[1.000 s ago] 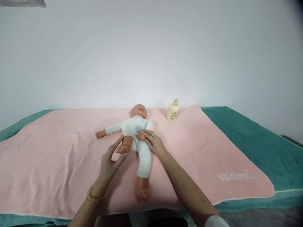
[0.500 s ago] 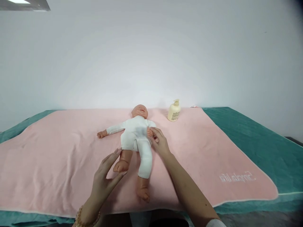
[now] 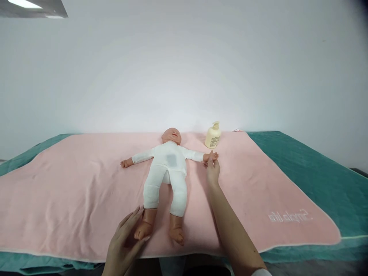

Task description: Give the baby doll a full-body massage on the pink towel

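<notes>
A pale sleeve [image 3: 261,272] ends at five o'clock; the right forearm [image 3: 230,222] is bare, bearing one small dark spot [image 3: 254,252].

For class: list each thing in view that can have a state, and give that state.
Doll, face up, limbs spread
Left hand, curved about doll's foot
Right hand, pinching doll's hand
Pump bottle, upright
Pink blanket, spread out, wrinkled
Green cover, partly under blanket
</notes>
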A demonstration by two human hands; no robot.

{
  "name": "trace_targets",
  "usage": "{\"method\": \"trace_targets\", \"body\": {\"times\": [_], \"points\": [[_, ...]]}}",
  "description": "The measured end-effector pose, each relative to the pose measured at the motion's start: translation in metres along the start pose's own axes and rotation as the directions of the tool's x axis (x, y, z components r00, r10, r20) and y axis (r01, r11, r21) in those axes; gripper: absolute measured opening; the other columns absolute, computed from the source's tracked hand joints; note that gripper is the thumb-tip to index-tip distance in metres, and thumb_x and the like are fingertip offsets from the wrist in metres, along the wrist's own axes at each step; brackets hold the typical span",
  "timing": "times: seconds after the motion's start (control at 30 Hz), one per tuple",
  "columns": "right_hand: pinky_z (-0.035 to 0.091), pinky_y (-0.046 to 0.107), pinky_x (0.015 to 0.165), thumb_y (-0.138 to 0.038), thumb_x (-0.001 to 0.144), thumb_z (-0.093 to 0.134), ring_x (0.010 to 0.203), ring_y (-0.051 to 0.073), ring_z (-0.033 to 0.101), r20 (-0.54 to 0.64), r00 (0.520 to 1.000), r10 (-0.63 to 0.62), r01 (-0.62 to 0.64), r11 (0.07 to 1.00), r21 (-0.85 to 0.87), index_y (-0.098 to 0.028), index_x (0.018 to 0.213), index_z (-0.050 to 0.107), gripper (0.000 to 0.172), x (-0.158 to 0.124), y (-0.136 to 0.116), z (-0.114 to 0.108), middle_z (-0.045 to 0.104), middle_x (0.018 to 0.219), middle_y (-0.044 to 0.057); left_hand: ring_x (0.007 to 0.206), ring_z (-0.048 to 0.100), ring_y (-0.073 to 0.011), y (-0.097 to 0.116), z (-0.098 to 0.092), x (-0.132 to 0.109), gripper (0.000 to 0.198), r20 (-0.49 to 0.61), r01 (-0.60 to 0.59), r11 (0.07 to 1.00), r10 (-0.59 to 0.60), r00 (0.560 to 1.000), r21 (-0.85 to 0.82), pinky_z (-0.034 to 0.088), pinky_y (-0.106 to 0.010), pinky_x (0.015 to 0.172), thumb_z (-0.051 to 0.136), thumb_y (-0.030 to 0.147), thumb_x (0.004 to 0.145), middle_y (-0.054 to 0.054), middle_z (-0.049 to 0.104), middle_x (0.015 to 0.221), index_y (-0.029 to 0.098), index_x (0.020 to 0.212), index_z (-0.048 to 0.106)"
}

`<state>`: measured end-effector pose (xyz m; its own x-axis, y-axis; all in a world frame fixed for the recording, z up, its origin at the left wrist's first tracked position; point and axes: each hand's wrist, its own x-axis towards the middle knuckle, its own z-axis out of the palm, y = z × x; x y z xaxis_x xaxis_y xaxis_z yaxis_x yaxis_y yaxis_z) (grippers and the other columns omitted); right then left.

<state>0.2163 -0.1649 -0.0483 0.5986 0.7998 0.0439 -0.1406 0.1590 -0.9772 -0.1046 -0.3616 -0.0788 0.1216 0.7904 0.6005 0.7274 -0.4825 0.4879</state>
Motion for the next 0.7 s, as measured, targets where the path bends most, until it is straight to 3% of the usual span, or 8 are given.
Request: {"method": "trace_targets", "body": {"times": [0.1,0.23,0.33,0.43,0.57,0.63,0.7], "points": [[0.056,0.028,0.067,-0.037,0.083,0.057,0.068,0.016,0.067,-0.046,0.985,0.168,-0.164,0.983,0.079,-0.014,0.095,0.057,0.026,0.011,0.008,-0.003,0.066,0.077,0.003,0.115,0.061,-0.0234,-0.003,0.003,-0.007,0.060,0.000,-0.018,1.000,0.018,1.000,0.001,0.055,-0.035,0.092,0.065,0.035,0.083,-0.007,0.062,0.128,0.029,0.139,0.045],[0.057,0.026,0.065,-0.031,0.080,0.059,0.068,0.012,0.066,-0.103,0.981,0.166,-0.154,0.981,0.116,-0.021,0.091,0.048,0.019,0.013,0.011,-0.005,0.063,0.082,-0.001,0.117,0.059,-0.0232,-0.004,0.004,-0.010,0.061,0.013,-0.075,0.997,0.075,0.997,0.026,0.054,-0.035,0.093,0.064,0.033,0.083,-0.007,0.062,0.130,0.028,0.140,0.044],[0.058,0.028,0.072,-0.031,0.078,0.060,0.076,0.012,0.065,-0.185,0.974,0.131,-0.109,0.986,0.124,-0.024,0.092,0.042,0.024,0.008,0.008,-0.008,0.060,0.093,-0.001,0.115,0.061,-0.0234,-0.006,0.004,-0.009,0.063,0.010,-0.101,0.993,0.101,0.995,0.061,0.056,-0.034,0.091,0.065,0.033,0.082,-0.006,0.063,0.128,0.029,0.141,0.044],[0.055,0.032,0.086,-0.030,0.075,0.063,0.097,0.013,0.062,-0.260,0.963,0.066,-0.040,0.994,0.104,-0.027,0.109,0.040,0.041,-0.002,0.002,-0.015,0.051,0.121,0.003,0.112,0.063,-0.0237,-0.007,0.005,-0.009,0.064,-0.028,-0.097,0.994,0.098,0.995,0.047,0.057,-0.034,0.088,0.065,0.033,0.082,-0.006,0.064,0.127,0.031,0.142,0.042],[0.045,0.042,0.102,-0.039,0.080,0.057,0.118,0.021,0.051,-0.302,0.951,-0.063,0.045,0.997,-0.068,-0.026,0.133,0.031,0.061,-0.033,-0.009,-0.033,0.033,0.143,0.009,0.114,0.061,-0.0272,-0.009,0.008,-0.015,0.070,-0.019,-0.030,0.996,0.028,0.999,-0.083,0.055,-0.038,0.091,0.072,0.042,0.076,-0.006,0.063,0.129,0.035,0.140,0.043],[0.044,0.046,0.100,-0.042,0.084,0.052,0.115,0.024,0.053,-0.227,0.969,-0.101,0.057,0.980,-0.190,-0.023,0.135,0.035,0.057,-0.062,-0.013,-0.046,0.041,0.136,0.011,0.118,0.058,-0.0318,-0.010,0.007,-0.017,0.083,-0.012,0.099,0.973,-0.104,0.995,-0.208,0.053,-0.044,0.094,0.073,0.057,0.067,-0.008,0.059,0.133,0.034,0.140,0.042],[0.043,0.048,0.098,-0.041,0.088,0.046,0.118,0.026,0.049,-0.101,0.976,-0.195,0.152,0.932,-0.330,-0.021,0.128,0.045,0.045,-0.101,-0.010,-0.062,0.042,0.135,0.013,0.123,0.053,-0.0355,-0.013,0.003,-0.012,0.097,-0.022,0.207,0.906,-0.231,0.973,-0.369,0.049,-0.049,0.097,0.068,0.072,0.059,-0.012,0.053,0.138,0.032,0.143,0.039]]}}
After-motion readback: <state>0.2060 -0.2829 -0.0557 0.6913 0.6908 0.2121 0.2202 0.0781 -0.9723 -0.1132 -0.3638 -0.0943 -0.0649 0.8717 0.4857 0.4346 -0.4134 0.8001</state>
